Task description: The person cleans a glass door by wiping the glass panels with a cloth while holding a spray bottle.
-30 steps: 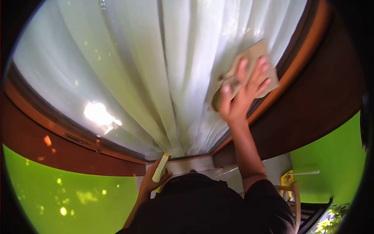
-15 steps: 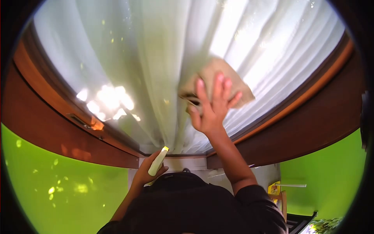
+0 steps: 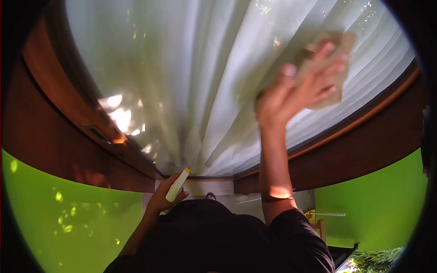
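My right hand (image 3: 296, 91) presses a folded brown cloth (image 3: 348, 50) against the window glass (image 3: 182, 73), upper right. Its fingers are spread over the cloth and smeared by motion. Part of the cloth is hidden under the palm and fingers. Low in front of my body, my left hand (image 3: 164, 196) is wrapped around what looks like a spray bottle (image 3: 177, 185), with a pale top and a yellow tip pointing at the window. The lower part of the bottle is out of sight. Behind the glass hang white curtains (image 3: 223, 104).
A reddish-brown wooden frame (image 3: 50, 132) surrounds the glass, with a metal latch plate (image 3: 96, 133) on its left side. Green walls (image 3: 86, 218) flank it. Lower right stand a wooden chair part (image 3: 320, 227) and a yellow item (image 3: 310, 215). One shoe (image 3: 210, 196) shows below.
My right hand has swept the cloth up and to the right across the glass. My left hand keeps the bottle at nearly the same spot. The view has shifted slightly.
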The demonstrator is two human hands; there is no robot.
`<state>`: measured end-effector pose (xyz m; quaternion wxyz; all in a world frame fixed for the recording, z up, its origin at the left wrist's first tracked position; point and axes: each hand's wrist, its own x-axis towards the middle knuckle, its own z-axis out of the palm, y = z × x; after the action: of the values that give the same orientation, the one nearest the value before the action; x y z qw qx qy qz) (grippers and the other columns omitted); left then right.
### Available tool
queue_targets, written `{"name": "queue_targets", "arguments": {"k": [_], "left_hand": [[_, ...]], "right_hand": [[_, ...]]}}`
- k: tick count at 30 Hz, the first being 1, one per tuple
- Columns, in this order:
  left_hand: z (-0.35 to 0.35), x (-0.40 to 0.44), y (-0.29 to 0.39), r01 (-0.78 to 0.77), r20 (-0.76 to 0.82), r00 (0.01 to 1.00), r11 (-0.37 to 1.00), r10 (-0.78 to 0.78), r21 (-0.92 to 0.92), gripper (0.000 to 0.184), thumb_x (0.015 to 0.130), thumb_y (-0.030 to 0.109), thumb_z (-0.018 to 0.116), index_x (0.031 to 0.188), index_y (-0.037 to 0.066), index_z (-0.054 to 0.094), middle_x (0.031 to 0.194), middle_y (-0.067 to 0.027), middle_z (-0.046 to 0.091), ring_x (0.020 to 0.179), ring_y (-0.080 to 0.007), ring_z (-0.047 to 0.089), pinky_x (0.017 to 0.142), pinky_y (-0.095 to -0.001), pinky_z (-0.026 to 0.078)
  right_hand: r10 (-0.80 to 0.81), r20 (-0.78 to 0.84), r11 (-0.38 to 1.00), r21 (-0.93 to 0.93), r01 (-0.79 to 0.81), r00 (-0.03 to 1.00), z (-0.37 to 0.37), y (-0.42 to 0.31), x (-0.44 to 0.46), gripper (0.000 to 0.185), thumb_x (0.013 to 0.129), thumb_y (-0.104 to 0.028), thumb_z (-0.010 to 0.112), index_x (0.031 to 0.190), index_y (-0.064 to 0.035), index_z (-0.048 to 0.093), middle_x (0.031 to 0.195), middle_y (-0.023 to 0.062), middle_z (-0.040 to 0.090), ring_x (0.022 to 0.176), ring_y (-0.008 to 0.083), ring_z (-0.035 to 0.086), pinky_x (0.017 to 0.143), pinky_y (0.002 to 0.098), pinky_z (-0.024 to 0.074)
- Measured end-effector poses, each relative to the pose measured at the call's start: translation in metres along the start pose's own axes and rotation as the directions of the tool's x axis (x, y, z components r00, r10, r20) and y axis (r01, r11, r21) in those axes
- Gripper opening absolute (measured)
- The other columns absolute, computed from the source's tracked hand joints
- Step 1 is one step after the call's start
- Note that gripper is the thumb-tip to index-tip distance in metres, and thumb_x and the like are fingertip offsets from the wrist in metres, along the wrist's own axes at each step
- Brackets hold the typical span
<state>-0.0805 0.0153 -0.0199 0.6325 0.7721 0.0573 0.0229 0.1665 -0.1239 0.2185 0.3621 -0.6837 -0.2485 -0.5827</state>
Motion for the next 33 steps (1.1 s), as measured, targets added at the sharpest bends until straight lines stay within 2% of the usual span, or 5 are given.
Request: {"name": "queue_targets", "arguments": {"k": [7,10,19,28,33], "left_hand": [[-0.023,0.002,-0.016,-0.069,0.011,0.998,0.997,0.068,0.043,0.064,0.082,0.012,0.076,0.14,0.004,0.049,0.074,-0.0041,0.058,0.067,-0.0124,0.056,0.068,-0.0291,0.048],[-0.031,0.001,-0.012,-0.077,0.014,0.997,0.997,0.076,0.032,0.062,0.083,0.011,0.076,0.138,0.003,0.05,0.074,-0.0038,0.059,0.067,-0.0117,0.055,0.067,-0.0285,0.048],[-0.051,-0.01,-0.018,-0.058,0.036,0.998,0.998,0.058,0.001,0.064,0.084,0.012,0.076,0.14,0.003,0.049,0.076,-0.0024,0.059,0.07,-0.0082,0.055,0.069,-0.0271,0.049],[-0.061,-0.019,-0.023,-0.049,0.018,0.999,0.998,0.05,-0.041,0.062,0.083,0.008,0.075,0.139,0.003,0.05,0.075,-0.0004,0.058,0.07,-0.0071,0.053,0.068,-0.0253,0.048],[-0.072,-0.029,-0.032,-0.022,-0.015,1.0,0.999,0.021,-0.033,0.061,0.083,0.007,0.075,0.139,0.004,0.051,0.073,0.0007,0.056,0.068,-0.007,0.052,0.068,-0.0249,0.046]], "right_hand": [[-0.29,0.32,0.954,0.029,0.297,0.902,0.009,0.003,-0.116,0.062,0.101,-0.039,0.037,0.154,-0.0062,0.032,0.159,0.0338,0.012,0.151,0.0442,0.001,0.114,0.0572,-0.0149],[-0.182,0.3,0.982,0.004,0.19,0.936,-0.002,0.038,-0.158,0.061,0.098,-0.039,0.04,0.149,-0.0079,0.042,0.16,0.0299,0.015,0.151,0.042,0.005,0.116,0.0576,-0.0127],[0.308,-0.06,0.951,0.032,-0.306,0.95,-0.007,0.032,-0.028,0.077,0.102,-0.057,0.021,0.156,-0.0019,0.019,0.164,0.0232,0.004,0.151,0.0403,-0.003,0.118,0.054,-0.0072],[-0.224,0.297,0.966,-0.055,0.251,0.928,0.021,-0.034,-0.088,0.067,0.102,-0.045,0.03,0.158,-0.0097,0.021,0.162,0.0278,0.008,0.151,0.0423,0.001,0.115,0.0591,-0.0088],[-0.082,0.279,0.996,-0.013,0.089,0.957,0.005,0.012,-0.153,0.068,0.101,-0.047,0.034,0.156,-0.0076,0.026,0.162,0.028,0.006,0.151,0.0412,-0.001,0.115,0.0579,-0.0136]]}}
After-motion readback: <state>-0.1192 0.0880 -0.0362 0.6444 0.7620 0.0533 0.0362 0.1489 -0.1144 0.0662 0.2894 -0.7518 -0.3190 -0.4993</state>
